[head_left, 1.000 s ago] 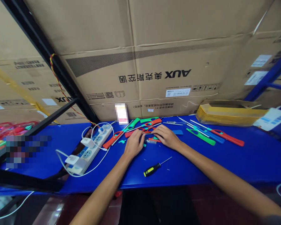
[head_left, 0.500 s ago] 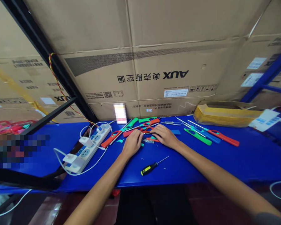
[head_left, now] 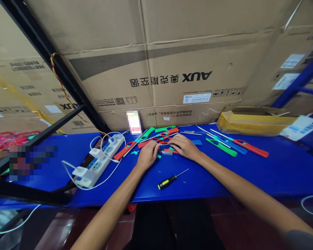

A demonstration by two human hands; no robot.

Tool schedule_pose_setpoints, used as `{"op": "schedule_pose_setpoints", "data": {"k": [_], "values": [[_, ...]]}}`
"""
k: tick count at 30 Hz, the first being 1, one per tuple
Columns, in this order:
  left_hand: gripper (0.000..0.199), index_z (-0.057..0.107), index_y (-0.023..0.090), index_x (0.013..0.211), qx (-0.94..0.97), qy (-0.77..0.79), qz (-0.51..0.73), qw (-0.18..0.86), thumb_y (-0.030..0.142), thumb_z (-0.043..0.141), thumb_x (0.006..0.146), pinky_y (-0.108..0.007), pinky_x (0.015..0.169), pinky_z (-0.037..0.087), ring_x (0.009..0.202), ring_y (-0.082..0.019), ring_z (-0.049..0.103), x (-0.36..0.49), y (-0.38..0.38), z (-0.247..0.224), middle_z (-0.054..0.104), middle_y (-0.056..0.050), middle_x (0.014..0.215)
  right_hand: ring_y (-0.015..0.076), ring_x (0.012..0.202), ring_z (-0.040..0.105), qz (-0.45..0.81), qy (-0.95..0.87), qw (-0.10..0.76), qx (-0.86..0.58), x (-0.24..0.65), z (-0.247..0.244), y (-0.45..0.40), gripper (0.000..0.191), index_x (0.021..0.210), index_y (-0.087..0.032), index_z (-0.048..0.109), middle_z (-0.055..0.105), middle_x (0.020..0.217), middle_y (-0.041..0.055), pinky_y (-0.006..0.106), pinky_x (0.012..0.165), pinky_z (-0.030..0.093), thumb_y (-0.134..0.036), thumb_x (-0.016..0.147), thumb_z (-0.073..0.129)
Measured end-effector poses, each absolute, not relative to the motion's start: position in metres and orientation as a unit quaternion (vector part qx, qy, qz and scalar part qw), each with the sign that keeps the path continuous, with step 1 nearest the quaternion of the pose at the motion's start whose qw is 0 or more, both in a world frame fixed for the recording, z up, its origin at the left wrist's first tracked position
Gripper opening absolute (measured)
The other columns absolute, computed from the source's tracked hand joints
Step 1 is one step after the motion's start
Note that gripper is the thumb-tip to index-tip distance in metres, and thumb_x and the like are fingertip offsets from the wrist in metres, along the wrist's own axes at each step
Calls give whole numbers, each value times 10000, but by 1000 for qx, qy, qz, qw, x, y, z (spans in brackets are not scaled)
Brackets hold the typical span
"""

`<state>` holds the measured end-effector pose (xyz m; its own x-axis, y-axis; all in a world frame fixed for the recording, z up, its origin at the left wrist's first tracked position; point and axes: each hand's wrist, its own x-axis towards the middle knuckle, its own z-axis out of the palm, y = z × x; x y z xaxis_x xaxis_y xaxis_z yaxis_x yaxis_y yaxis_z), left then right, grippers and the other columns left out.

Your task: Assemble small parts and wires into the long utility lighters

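My left hand [head_left: 147, 154] and my right hand [head_left: 184, 146] meet over the middle of the blue table, fingers pinched together. Between their fingertips runs a thin, dark metal rod [head_left: 163, 144], one end in each hand; its fine detail is too small to make out. Just below it lie clear-and-silver small parts [head_left: 167, 152] and a red lighter half partly under my right hand. Behind my hands are red lighter casings and a green casing [head_left: 165, 129]. A red-and-green long-necked lighter [head_left: 129, 150] lies left of my left hand. The black-and-yellow screwdriver [head_left: 167, 182] lies nearer me.
A white power strip [head_left: 100, 165] with plugs and cables stands at left beside a black metal post. Several lighters, with a green casing [head_left: 221, 147], lie at right before a yellow-taped carton [head_left: 255, 126]. A lit, blurred phone-like object [head_left: 134, 122] leans on the cardboard. Another person's hand shows far left.
The view has tilted slightly, so everything on the table sits a little higher. Both hands stay together around the rod, with only small finger movement.
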<state>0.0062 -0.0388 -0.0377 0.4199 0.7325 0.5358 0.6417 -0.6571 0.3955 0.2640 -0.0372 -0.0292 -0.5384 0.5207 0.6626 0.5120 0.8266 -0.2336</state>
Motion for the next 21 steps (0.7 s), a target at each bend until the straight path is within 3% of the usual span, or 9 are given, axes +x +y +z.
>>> {"op": "schedule_pose_setpoints", "data": {"k": [21], "values": [[539,506,214,677,847,403,340,64,473,431,1144,-314,609,329,578,-165,524,5,-39,-37,576,-9,634,254,979,668,30,-877,375,-298,265,-25,-41,157,1119,-236,737,770,1026,82,446,901,584,-231,1087,584]]}}
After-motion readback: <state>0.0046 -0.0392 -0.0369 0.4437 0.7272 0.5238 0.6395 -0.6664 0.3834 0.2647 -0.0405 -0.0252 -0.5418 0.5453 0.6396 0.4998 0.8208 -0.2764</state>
